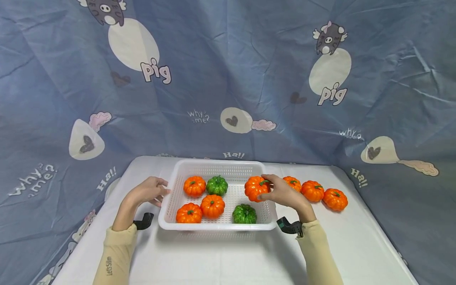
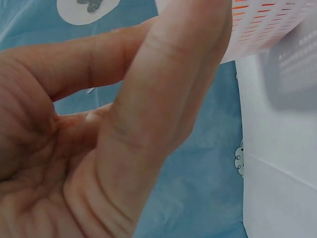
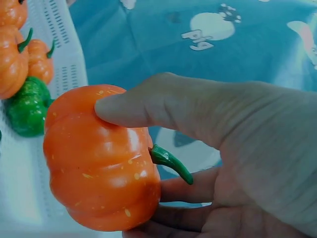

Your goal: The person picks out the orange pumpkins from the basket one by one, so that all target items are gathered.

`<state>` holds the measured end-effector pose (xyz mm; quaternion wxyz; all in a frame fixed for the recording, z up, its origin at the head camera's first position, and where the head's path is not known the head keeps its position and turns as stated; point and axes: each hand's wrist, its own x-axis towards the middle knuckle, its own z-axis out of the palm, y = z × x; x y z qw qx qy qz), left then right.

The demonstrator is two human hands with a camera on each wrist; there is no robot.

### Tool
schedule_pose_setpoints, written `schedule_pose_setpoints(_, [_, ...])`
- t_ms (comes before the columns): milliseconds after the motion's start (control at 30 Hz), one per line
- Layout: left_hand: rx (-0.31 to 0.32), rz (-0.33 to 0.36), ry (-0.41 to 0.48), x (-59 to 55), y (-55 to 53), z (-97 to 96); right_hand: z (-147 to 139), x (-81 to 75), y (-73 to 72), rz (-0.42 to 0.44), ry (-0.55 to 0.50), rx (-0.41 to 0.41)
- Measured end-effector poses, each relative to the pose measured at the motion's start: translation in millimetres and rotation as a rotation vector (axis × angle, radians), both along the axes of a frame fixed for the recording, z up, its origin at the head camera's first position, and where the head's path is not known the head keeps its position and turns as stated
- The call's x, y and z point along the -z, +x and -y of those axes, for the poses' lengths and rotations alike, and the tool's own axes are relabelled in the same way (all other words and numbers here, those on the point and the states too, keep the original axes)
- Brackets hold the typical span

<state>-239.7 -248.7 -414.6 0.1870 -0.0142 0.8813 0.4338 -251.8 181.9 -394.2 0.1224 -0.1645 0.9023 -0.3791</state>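
An orange toy pumpkin (image 1: pixel 255 189) with a green stem is gripped by my right hand (image 1: pixel 286 194) over the right end of a white perforated plastic basket (image 1: pixel 217 227). In the right wrist view, the thumb presses one side of this pumpkin (image 3: pixel 99 163) while the fingers lie along the opposite side. My left hand (image 1: pixel 151 192) is at the basket's left rim, fingers loosely bent and fingertips right by its outer wall. Inside the basket lie three orange pumpkins (image 1: pixel 212 206) and two green pumpkins (image 1: pixel 244 214).
Three more orange pumpkins (image 1: pixel 312 191) sit in a row on the white table (image 1: pixel 221 257), right of the basket. Behind and at both sides hangs a blue cloth (image 1: pixel 199 87) printed with cartoon pigs.
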Motion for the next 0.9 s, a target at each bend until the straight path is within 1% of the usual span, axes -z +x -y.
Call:
schedule_pose_setpoints(100, [0.005,-0.001,0.005,1.4,-0.5,0.5,-11,-2.0,7.0,-0.017,0.011,0.022])
schedule_pose_setpoints(267, [0.013,-0.003,0.012,2.2,-0.9,1.6,-32,-4.6,17.8,-0.081,0.05,0.06])
schedule_pose_setpoints(467, [0.014,-0.005,0.01,-1.1,1.4,1.4,-58,-4.7,26.3,-0.087,0.051,0.088])
schedule_pose_setpoints(667, [0.007,-0.003,0.013,-1.3,2.2,2.2,-80,-2.2,27.1,-0.065,0.062,0.115])
schedule_pose_setpoints(767, [0.01,-0.006,0.013,-0.6,1.4,2.2,-90,0.2,25.3,-0.051,0.096,0.136])
schedule_pose_setpoints(900, [0.019,-0.011,0.017,0.4,0.2,1.8,-101,7.0,21.5,-0.045,0.144,0.135])
